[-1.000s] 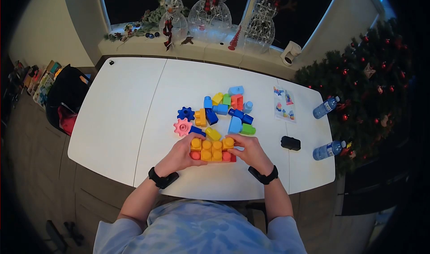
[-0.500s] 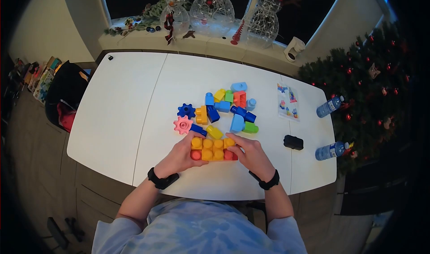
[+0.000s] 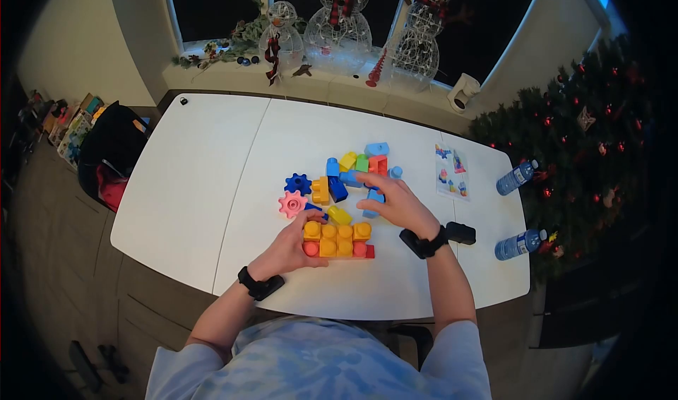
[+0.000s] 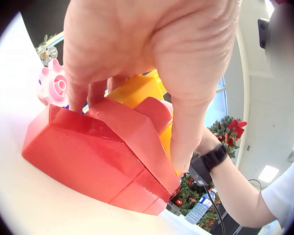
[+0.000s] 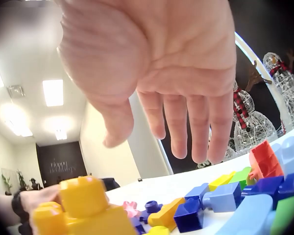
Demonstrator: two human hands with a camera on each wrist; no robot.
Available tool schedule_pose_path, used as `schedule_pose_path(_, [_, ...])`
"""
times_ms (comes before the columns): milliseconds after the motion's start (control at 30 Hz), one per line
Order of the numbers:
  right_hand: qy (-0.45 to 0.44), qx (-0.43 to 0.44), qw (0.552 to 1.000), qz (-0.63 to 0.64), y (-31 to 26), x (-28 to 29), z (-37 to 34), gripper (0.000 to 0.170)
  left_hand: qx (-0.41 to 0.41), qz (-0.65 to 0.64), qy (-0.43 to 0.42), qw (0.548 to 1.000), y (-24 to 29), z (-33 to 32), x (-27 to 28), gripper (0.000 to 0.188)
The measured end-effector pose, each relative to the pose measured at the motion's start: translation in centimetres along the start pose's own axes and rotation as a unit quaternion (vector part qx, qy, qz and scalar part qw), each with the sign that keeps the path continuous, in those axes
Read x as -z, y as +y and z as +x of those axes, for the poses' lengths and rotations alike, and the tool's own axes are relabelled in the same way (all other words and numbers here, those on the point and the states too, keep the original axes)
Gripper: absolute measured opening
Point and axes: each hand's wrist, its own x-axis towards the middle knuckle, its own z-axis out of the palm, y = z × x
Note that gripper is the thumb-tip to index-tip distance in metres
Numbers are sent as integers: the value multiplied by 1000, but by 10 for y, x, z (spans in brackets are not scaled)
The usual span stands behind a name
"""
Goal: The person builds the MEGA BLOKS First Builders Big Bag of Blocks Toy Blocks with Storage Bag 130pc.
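Note:
My left hand (image 3: 288, 248) grips the left end of a stack of building blocks, thumb on the near side and fingers behind. Yellow blocks (image 3: 336, 239) with round studs form its top; a red block (image 4: 98, 156) shows below, standing on the white table (image 3: 191, 188). My right hand (image 3: 395, 206) hovers over the loose blocks, holding nothing, its fingers extended in the right wrist view. Beneath and beyond it lie a light blue block (image 3: 374, 204), a red block (image 5: 265, 160) and a yellow block (image 3: 339, 215). Part of the pile is hidden under this hand.
A pink gear (image 3: 292, 204) and a dark blue gear (image 3: 298, 184) lie left of the pile. To the right are a picture sheet (image 3: 452, 177), a black case (image 3: 461, 233) and two water bottles (image 3: 517, 178). A decorated tree (image 3: 565, 146) stands past the table's right edge.
My right hand has let go of the stack's right end and moved away and to the right, over the loose blocks. The left hand has kept its grip on the stack.

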Motion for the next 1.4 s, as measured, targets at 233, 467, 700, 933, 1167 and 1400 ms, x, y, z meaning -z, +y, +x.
schedule_pose_path(233, [-113, 104, 979, -135, 39, -51, 94, 66, 38, 0, 4, 999, -1, -1, 0, 87])
schedule_pose_path(467, [-196, 97, 944, -246, 38, -77, 120, 65, 65, -12, 4, 998, 2, 0, 1, 85])
schedule_pose_path(700, [-144, 100, 957, -233, 38, -65, 112, 62, 67, -20, 2, 998, 1, 1, 2, 83])
schedule_pose_path(933, [-77, -3, 993, -90, -38, -16, 44, 60, 51, -42, 17, 998, -16, -1, -4, 83])
schedule_pose_path(1167, [-26, -43, 993, -104, -50, -38, 9, 49, 56, -8, 4, 998, -7, -1, 0, 83])
schedule_pose_path(1400, [-70, 37, 987, -136, -46, -36, -6, 34, 56, -15, 8, 998, -7, -1, 0, 80])
